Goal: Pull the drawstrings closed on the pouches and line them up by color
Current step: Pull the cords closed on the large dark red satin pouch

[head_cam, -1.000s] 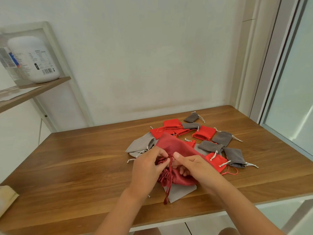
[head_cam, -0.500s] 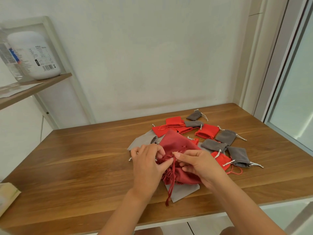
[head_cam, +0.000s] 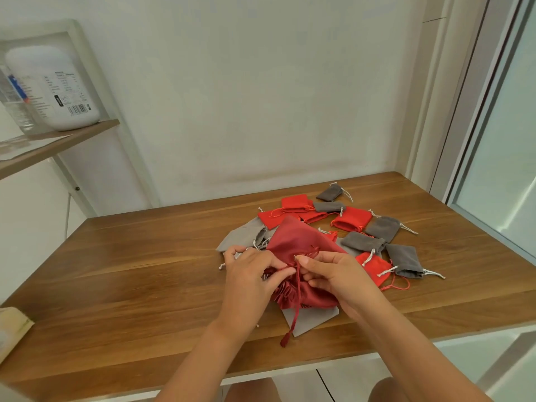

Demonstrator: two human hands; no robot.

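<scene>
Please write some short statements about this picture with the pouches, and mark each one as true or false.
1. The left hand and the right hand both hold the dark red pouch. True.
2. The pouches are already lined up by color. False: red pouches and dark grey pouches lie mixed together.
3. A light grey pouch lies partly under the dark red pouch. True.
4. The white bottle lies among the pouches. False: it stands on the shelf.
</scene>
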